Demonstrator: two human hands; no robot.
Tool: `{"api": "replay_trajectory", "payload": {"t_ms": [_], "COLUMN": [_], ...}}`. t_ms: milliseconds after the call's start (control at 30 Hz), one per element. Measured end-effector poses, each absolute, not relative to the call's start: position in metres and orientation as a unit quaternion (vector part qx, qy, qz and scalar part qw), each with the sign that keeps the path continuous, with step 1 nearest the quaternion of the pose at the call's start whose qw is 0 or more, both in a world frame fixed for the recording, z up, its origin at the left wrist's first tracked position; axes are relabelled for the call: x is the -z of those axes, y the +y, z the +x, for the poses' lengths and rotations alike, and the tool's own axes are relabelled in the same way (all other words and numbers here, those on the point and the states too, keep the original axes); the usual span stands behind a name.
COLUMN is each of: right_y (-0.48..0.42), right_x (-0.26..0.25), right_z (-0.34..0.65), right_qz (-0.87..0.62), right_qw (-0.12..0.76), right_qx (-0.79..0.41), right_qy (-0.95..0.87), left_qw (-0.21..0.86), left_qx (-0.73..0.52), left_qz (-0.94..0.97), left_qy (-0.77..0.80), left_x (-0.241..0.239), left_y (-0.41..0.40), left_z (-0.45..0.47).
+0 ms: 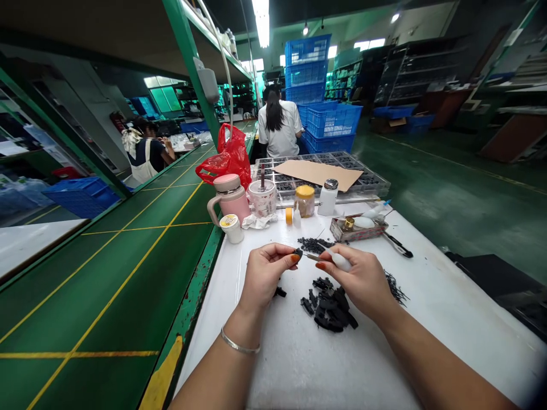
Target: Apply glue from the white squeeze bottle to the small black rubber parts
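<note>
black part (298,253) pinched tight in left hand (265,274); right hand (363,283) closed round white-handled tool (338,261), long axis level, tip pointing left, just beside the part.

Person's left hand (265,274) pinching small black part (298,251), right hand (364,280) holding white-handled tool (340,261), black parts (331,308) piled on table (427,319)

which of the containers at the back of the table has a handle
The pink mug, at the left; its handle juts left. The patterned cup, amber jar and white bottle show none.
</note>
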State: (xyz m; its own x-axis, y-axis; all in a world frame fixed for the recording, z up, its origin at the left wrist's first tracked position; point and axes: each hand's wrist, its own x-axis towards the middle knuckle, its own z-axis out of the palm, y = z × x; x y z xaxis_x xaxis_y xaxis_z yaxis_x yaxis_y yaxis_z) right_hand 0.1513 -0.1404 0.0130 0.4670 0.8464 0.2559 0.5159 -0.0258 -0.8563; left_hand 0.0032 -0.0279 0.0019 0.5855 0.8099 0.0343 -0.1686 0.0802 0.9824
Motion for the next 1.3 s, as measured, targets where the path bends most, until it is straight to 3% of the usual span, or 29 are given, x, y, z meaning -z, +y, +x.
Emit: {"api": "replay_trajectory", "payload": {"t_ms": [167, 267, 367, 567, 633, 700, 833, 933, 1000, 1167, 1300], "right_y": [-0.134, -0.130, -0.131, -0.142, -0.144, -0.143, -0.140, -0.139, -0.141, -0.146, -0.146], "right_x": [-0.003, 0.001, -0.002, -0.014, -0.015, -0.014, -0.010, -0.010, -0.012, -0.007, 0.012], "right_z": [0.156, 0.160, 0.161, 0.147, 0.144, 0.147, 0.165, 0.182, 0.194, 0.233, 0.260], "right_qz": [-0.572, -0.533, -0.576, -0.712, -0.715, -0.706, -0.604, -0.592, -0.653, -0.841, -0.891], "right_qw": [0.555, 0.549, 0.529, 0.449, 0.454, 0.477, 0.537, 0.564, 0.526, 0.297, 0.201], "right_qx": [-0.451, -0.528, -0.456, -0.083, -0.047, -0.130, -0.437, -0.439, -0.358, -0.110, -0.094], "right_qy": [-0.402, -0.368, -0.424, -0.534, -0.530, -0.506, -0.396, -0.372, -0.410, -0.438, -0.396], "left_qw": [0.690, 0.691, 0.682, 0.691, 0.715, 0.728, 0.723, 0.776, 0.816, 0.879, 0.901], "left_qx": [-0.354, -0.350, -0.360, -0.404, -0.415, -0.441, -0.528, -0.489, -0.445, -0.369, -0.329], "left_qz": [0.580, 0.583, 0.583, 0.534, 0.487, 0.439, 0.353, 0.314, 0.287, 0.233, 0.226], "left_qy": [0.251, 0.245, 0.256, 0.270, 0.280, 0.288, 0.273, 0.247, 0.232, 0.189, 0.167], "left_x": [-0.004, -0.006, -0.006, 0.001, 0.004, 0.004, 0.001, -0.004, -0.006, -0.009, -0.011], "left_y": [-0.029, -0.029, -0.029, -0.036, -0.035, -0.030, -0.011, -0.006, -0.008, -0.018, -0.021], "left_z": [0.003, 0.002, 0.002, 0.009, 0.011, 0.010, 0.000, -0.004, -0.003, -0.002, -0.004]}}
